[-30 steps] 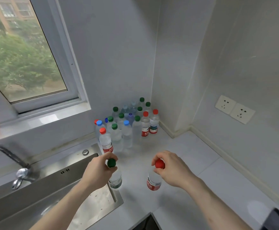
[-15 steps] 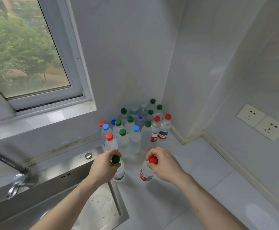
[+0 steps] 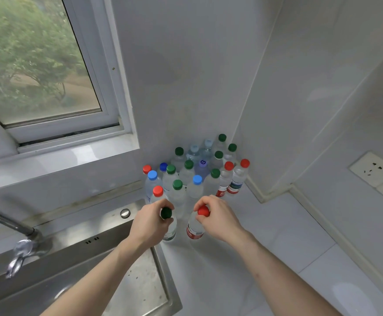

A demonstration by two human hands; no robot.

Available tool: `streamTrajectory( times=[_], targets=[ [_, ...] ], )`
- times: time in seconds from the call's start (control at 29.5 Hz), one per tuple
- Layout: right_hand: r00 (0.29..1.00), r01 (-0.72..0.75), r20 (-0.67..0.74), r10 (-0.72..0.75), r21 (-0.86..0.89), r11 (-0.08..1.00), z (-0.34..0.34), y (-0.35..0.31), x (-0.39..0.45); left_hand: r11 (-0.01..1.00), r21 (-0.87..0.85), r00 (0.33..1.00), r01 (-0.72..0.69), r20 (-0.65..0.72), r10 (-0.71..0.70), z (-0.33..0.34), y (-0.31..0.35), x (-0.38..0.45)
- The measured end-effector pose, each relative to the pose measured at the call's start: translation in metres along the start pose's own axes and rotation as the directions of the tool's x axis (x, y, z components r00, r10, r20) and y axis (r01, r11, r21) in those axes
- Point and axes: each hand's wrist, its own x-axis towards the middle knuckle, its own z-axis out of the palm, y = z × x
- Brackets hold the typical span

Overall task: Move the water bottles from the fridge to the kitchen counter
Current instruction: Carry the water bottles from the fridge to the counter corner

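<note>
I see my left hand (image 3: 148,221) curled around the neck of a green-capped bottle (image 3: 169,224), just below centre of the frame. The bottle is clear plastic with a dark green screw cap and a pale label near its base. It stands upright at the counter's (image 3: 265,236) edge, just beside the steel sink (image 3: 108,254). My right hand (image 3: 220,218) pinches the top of a red-capped bottle (image 3: 196,226), fingers wrapped at the cap. This one is clear too, with a bright red cap and a red and white label low on its body. I cannot tell whether its base touches the counter. The two bottles sit near each other, apart by a narrow gap.

Right behind them, toward the centre of the frame, a cluster of bottles (image 3: 195,172) stands packed into the wall corner, with green, red, blue and pale caps. A faucet (image 3: 15,233) shows at lower left, a window (image 3: 37,65) at upper left, and wall sockets (image 3: 377,172) at the right edge.
</note>
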Motion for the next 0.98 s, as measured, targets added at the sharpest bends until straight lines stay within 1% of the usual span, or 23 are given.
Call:
streamTrajectory(
  times=[0.2,0.3,0.51,0.64,0.78,0.91,0.98],
  targets=[
    [1.000,-0.021,-0.001,0.021,0.067,0.998,0.010,-0.007,0.018,1.000,-0.005,0.999,0.003,-0.033,-0.003,-0.005,-0.002,0.007],
    [1.000,-0.029,0.000,0.029,0.100,0.995,0.016,-0.011,0.025,1.000,-0.001,1.000,0.002,-0.026,-0.002,-0.006,-0.002,0.006],
    [0.999,-0.045,0.006,0.044,0.125,0.991,0.030,-0.014,0.031,0.997,-0.016,0.997,-0.071,-0.030,0.070,-0.014,0.008,0.001],
    [0.999,-0.043,0.008,0.042,0.144,0.989,0.039,-0.016,0.032,0.996,-0.022,0.996,-0.088,-0.012,0.087,-0.017,0.003,-0.006],
    [0.999,-0.043,0.002,0.043,0.142,0.989,0.041,-0.014,0.029,0.995,-0.047,0.996,-0.090,-0.022,0.089,-0.017,0.000,-0.015],
    [0.999,-0.030,0.015,0.028,0.155,0.987,0.040,-0.012,0.019,0.995,-0.012,0.995,-0.101,0.011,0.101,-0.017,-0.002,-0.026],
    [1.000,-0.013,-0.004,0.014,0.178,0.984,0.037,-0.012,0.010,0.994,-0.002,0.994,-0.108,0.029,0.108,-0.019,-0.004,-0.030]
  ],
)
